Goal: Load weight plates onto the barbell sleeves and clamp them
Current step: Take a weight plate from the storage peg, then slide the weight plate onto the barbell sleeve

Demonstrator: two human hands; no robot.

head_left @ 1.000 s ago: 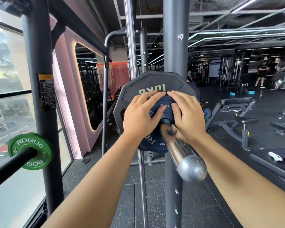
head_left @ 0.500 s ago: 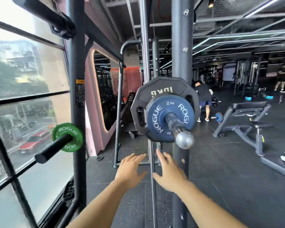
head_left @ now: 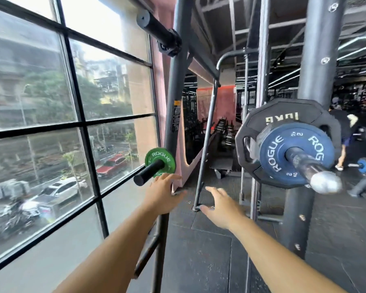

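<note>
Left hand: the left hand (head_left: 163, 197) is stretched forward with straight, relaxed fingers and holds nothing. Its fingertips are just under the green plate; I cannot tell if they touch it.
Right hand: the right hand (head_left: 222, 208) is open with its palm down and fingers spread. It hangs above the floor (head_left: 199, 250), empty, well apart from the barbell.
Barbell sleeve: the barbell sleeve (head_left: 311, 168) juts toward the camera on the right, its silver end bare.
Blue plate: the blue plate (head_left: 283, 151), lettered ROGUE, sits on the sleeve as the outer of two plates.
Black plate: the larger black plate (head_left: 283, 117) sits on the same sleeve behind the blue one, its 10KG marking upside down.
Green plate: the small green plate (head_left: 159, 155) hangs on a black storage peg (head_left: 146, 175), pushed back close to the rack upright (head_left: 175, 92).
Rack post: a thick grey post (head_left: 317, 60) with bolts stands behind the loaded plates.
Upper peg: a second black peg (head_left: 156, 28) sticks out high on the upright.
Surroundings: a large window (head_left: 51, 102) on the left looks onto a street with cars. A person (head_left: 344, 127) bends over far back on the right.
</note>
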